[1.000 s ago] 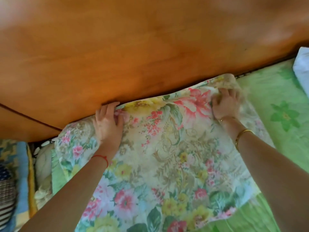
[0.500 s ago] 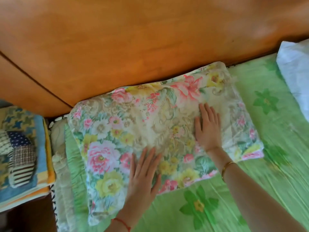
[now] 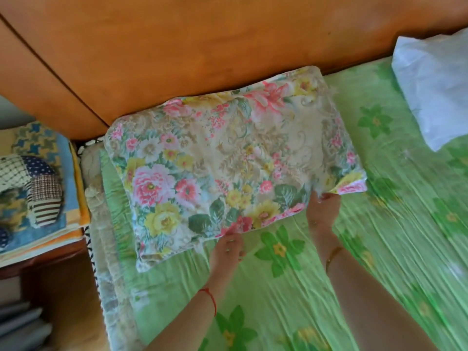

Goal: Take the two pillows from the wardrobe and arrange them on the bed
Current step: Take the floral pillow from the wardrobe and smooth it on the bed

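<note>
A floral pillow point(image 3: 228, 158) with pink and yellow flowers lies flat on the green flowered bed sheet point(image 3: 379, 249), its far edge against the wooden headboard point(image 3: 202, 46). My left hand point(image 3: 228, 249) pinches the pillow's near edge at its middle. My right hand point(image 3: 323, 211) grips the near edge close to the right corner, fingertips tucked under the fabric. A white pillow point(image 3: 435, 92) lies at the far right of the bed, partly cut off by the frame.
Left of the bed stands a wooden bedside stand point(image 3: 38, 262) with a folded blue and yellow cloth point(image 3: 38, 188) and patchwork items on top. The mattress edge point(image 3: 106, 249) runs down the left side.
Both hands slid from flat on top of the floral pillow back to its near edge and now grip it. The view pulled back, showing more of the white pillow.
</note>
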The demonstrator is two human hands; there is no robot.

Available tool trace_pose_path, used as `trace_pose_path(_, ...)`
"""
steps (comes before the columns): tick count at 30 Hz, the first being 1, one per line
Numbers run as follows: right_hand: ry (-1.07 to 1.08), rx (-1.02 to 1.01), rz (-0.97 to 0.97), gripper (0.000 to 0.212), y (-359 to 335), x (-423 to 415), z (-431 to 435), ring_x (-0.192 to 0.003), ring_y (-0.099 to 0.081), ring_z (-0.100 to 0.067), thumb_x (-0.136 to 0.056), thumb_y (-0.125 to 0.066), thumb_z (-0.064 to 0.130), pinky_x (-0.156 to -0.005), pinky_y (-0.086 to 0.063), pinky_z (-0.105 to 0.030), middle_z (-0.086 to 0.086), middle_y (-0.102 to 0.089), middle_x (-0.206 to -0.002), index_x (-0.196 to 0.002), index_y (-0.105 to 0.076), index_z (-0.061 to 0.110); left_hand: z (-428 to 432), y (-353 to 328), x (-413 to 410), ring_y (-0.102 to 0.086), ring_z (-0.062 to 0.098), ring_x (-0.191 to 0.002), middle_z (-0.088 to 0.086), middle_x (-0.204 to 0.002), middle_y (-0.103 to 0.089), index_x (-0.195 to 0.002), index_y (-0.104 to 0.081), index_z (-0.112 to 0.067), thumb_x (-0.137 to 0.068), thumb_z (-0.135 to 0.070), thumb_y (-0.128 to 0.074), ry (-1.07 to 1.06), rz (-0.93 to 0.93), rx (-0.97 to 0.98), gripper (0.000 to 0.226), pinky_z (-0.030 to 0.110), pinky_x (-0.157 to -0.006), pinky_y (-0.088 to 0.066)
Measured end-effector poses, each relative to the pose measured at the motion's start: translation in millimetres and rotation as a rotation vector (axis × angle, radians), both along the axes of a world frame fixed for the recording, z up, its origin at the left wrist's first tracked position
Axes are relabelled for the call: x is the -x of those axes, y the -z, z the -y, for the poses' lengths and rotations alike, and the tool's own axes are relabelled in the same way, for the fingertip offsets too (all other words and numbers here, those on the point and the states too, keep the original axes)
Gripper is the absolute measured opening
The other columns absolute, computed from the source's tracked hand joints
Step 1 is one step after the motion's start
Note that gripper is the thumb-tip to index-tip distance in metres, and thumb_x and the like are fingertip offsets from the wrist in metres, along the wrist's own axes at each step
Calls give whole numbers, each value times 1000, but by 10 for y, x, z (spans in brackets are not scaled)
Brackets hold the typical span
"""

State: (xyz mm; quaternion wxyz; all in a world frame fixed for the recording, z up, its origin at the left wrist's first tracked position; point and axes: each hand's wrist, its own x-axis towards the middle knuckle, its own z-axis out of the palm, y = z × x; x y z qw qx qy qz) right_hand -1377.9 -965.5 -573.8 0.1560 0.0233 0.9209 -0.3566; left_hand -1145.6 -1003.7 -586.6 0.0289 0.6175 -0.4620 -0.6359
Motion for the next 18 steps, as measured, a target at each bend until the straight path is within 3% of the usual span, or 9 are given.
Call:
trace_pose_path(2,117,18,312,27,67,160,-73,-57,-67,-11,-95,-60,29,-73,-46,-35,-18,-67,-85,-91,-59,2,20,21,92,-72,20,-83,8,-104,-75,-108,-68,-9,-100,-24,-58,-338,-95,-331,19,29,-66,-62)
trace_pose_path(4,243,193,520,35,140,221,-103,-30,-55,-9,-96,-60,28,-61,-49,-32,-5,-63,-48,-70,-57,5,42,58,133,-73,23,-88,9,-102,-75,-105,-68,-9,-96,-24,-64,-614,-218,-540,18,31,-61,-61)
trace_pose_path(6,349,342,601,31,168,222,-75,-33,-58,-12,-96,-61,22,-61,-51,-32,-2,-62,-42,-70,-57,6,49,81,182,-73,22,-85,10,-97,-76,-101,-68,-6,-93,-25,-69,-731,-263,-568,21,30,-58,-60)
trace_pose_path(9,471,517,687,16,190,240,4,-57,-58,-18,-96,-59,12,-54,-52,-27,-10,-61,-70,-83,-57,2,74,78,272,-65,8,-49,2,-65,-71,-86,-67,-7,-94,-19,-68,-823,-247,-537,14,22,-44,-54)
trace_pose_path(11,531,565,711,5,211,272,31,-62,-54,-17,-95,-57,5,-57,-49,-24,-9,-55,-75,-90,-56,3,104,74,259,-51,3,-36,-4,-47,-58,-81,-59,-10,-97,-15,-62,-939,-259,-513,17,17,-42,-46)
trace_pose_path(13,523,516,600,7,221,276,52,-62,-50,-16,-93,-55,1,-55,-43,-23,-7,-53,-74,-88,-55,5,154,87,196,-52,2,-55,-3,-68,-60,-95,-57,-15,-100,-14,-56,-1077,-341,-506,5,17,-54,-47)
trace_pose_path(15,435,324,266,9,221,257,54,-72,-50,-19,-92,-53,4,-62,-36,-24,-6,-55,-83,-99,-58,5,154,31,124,-54,6,-70,1,-92,-60,-109,-58,-13,-101,-14,-54,-1087,-389,-506,9,17,-58,-49)
trace_pose_path(16,385,252,132,15,213,229,45,-80,-50,-19,-93,-52,6,-65,-35,-24,-6,-55,-89,-106,-60,4,145,34,86,-55,6,-64,2,-88,-60,-104,-61,-10,-98,-17,-59,-1095,-388,-501,9,14,-50,-48)
trace_pose_path(18,408,191,98,17,225,178,19,-85,-50,-18,-95,-50,8,-73,-38,-28,-6,-56,-90,-104,-63,0,103,26,-27,-51,2,-44,1,-71,-59,-88,-64,-9,-89,-25,-68,-1037,-257,-457,16,10,-39,-43)
